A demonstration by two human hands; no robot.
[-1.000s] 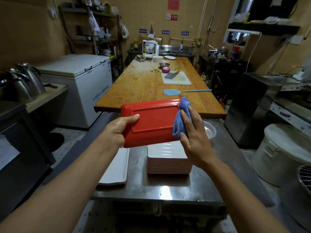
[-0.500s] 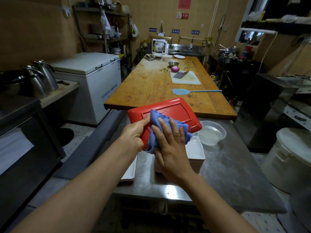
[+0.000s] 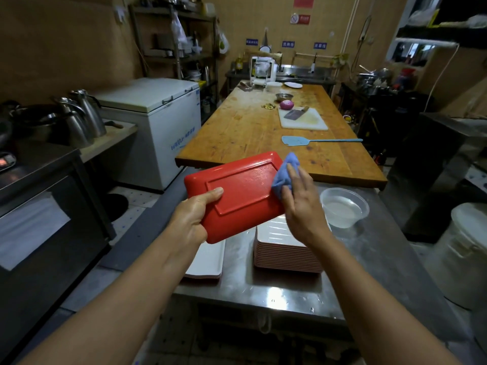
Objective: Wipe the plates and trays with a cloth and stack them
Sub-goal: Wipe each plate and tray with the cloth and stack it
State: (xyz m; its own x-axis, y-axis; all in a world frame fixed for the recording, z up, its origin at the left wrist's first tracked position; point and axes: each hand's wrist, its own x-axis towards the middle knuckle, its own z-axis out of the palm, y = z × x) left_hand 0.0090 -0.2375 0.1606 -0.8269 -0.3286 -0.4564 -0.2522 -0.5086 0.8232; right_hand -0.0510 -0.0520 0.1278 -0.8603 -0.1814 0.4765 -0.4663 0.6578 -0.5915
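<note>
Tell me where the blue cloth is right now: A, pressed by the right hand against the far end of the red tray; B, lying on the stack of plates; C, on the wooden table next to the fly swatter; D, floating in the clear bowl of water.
A: the right hand presses the blue cloth against the far end of the red tray, which the left hand grips above the stack of plates.

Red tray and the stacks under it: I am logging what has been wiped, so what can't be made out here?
Head view only:
- Red tray: only its underside shows; the top face is turned away.
- Blue cloth: mostly behind the right hand.
- Stack of plates: top partly covered by tray and hand; count unreadable.
- White tray: partly behind the left hand.
</note>
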